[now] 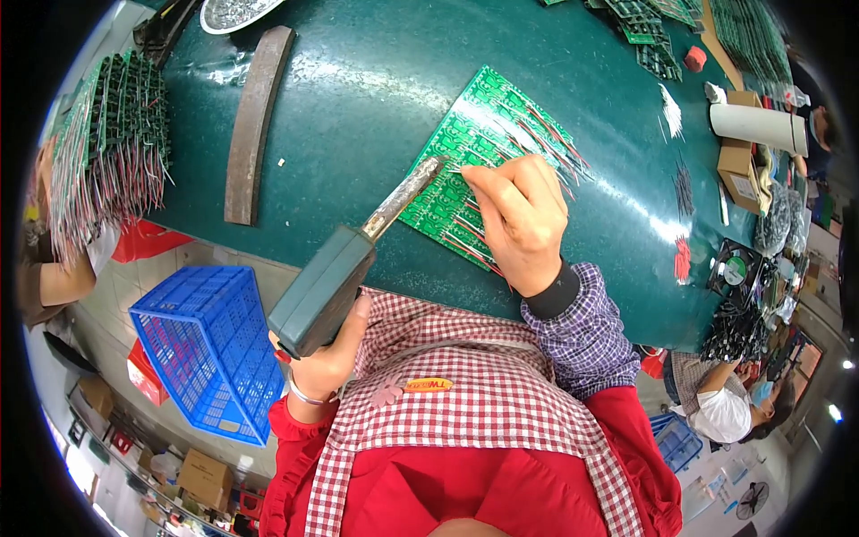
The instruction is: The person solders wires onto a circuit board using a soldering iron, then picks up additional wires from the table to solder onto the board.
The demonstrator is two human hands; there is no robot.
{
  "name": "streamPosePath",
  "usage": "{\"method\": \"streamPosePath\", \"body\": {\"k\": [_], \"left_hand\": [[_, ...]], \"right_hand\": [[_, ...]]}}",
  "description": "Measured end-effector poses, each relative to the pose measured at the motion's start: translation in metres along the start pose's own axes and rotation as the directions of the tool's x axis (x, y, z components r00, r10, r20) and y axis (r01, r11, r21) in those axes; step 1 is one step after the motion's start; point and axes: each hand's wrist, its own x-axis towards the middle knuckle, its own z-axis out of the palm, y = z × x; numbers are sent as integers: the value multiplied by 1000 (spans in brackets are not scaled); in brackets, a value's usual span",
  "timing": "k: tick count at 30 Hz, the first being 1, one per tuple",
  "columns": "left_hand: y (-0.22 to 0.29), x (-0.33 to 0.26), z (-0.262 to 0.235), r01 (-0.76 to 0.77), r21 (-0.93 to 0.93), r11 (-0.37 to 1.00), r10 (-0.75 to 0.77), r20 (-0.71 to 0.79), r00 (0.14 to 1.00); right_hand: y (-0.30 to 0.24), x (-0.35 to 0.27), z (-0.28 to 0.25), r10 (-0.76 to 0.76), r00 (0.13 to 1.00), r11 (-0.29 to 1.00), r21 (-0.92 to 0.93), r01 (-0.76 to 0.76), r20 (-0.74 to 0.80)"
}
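A green circuit board panel [461,148] lies on the table before me, with rows of red, black and white wires along its right side. My left hand [327,365] is closed round the handle of a soldering iron [324,285], which has a blocky dark green body and a worn metal shaft. Its tip reaches the middle of the panel, close to the fingertips of my right hand [522,210]. That hand is closed in a pinch over the panel, at the end of a thin wire; my fingers hide most of the wire.
A curved metal bar [258,125] lies on the green table [358,98]. Wired boards [112,134] are stacked at the left. Loose red wires [683,259] and white wires [671,112] lie at the right, near a white cylinder [761,128]. Below left stands a blue crate [210,345].
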Motion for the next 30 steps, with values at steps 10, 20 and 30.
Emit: {"method": "streamPosePath", "body": {"k": [10,20,30], "left_hand": [[-1,3,-1,-49,43,998,47,44,998],[-13,-11,-2,-24,14,1000,24,8,1000],[-14,-8,-2,-55,-45,997,56,9,998]], "right_hand": [[-1,-1,0,9,1000,1000,-8,-9,5],[0,-1,1,13,1000,1000,-18,-13,1],[1,-1,2,7,1000,1000,-12,-7,-7]]}}
